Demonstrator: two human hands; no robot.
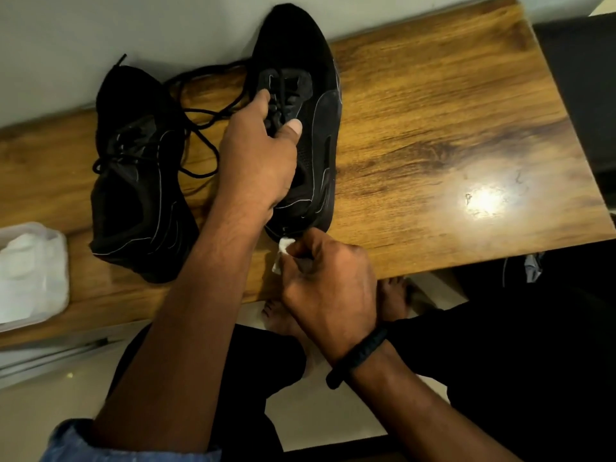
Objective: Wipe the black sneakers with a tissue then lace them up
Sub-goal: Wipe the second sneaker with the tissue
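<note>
Now, left hand [258,155]: clamped over right sneaker [313,128] at the laces.
Right hand [328,281]: pinching tissue [286,245] against its heel.
Left sneaker [133,181]: on counter [433,128], untouched.

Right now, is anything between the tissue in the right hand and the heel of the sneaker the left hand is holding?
Nothing visible. The right hand pinches the tissue right at the heel of the held sneaker, which the left hand steadies from above. The other sneaker lies off to the left.
</note>
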